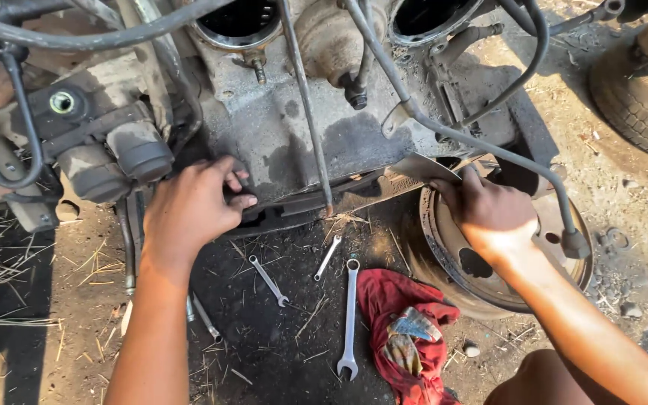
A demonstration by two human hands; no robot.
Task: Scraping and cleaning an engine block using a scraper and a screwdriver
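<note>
Left hand [193, 206]: it is curling its fingers under the lower edge of the engine block [286, 127], near the block's left corner. The fingertips are hooking into the dark gap there, gripping the rim of the thin metal plate [354, 191] rather than lying flat on it, likely for a pull or a steadying hold.

Right hand [489, 214]: it is pinching the raised right end of the same plate, thumb on top and fingers closed beneath, where the sheet is peeling away from the block's right corner.

Metal plate: a thin, grimy strip that is running along the bottom edge of the block, bending upward at its right end. Both hands are holding it, one at each end, so it is staying level along the block.

Engine block: rough cast metal, grey with oil stains, open round bores at its top edge, hoses and a thin rod crossing in front.

Wheel drum [481, 277]: a rusty round dish lying on the ground under the right wrist.

Spanners [349, 315]: three bright steel ones are lying on the oily soil between the forearms, within easy reach.

Red rag [406, 337]: crumpled cloth, lying just beside the longest spanner.

Tyre [639, 97]: black rubber, sitting at the ground's upper right corner.
</note>
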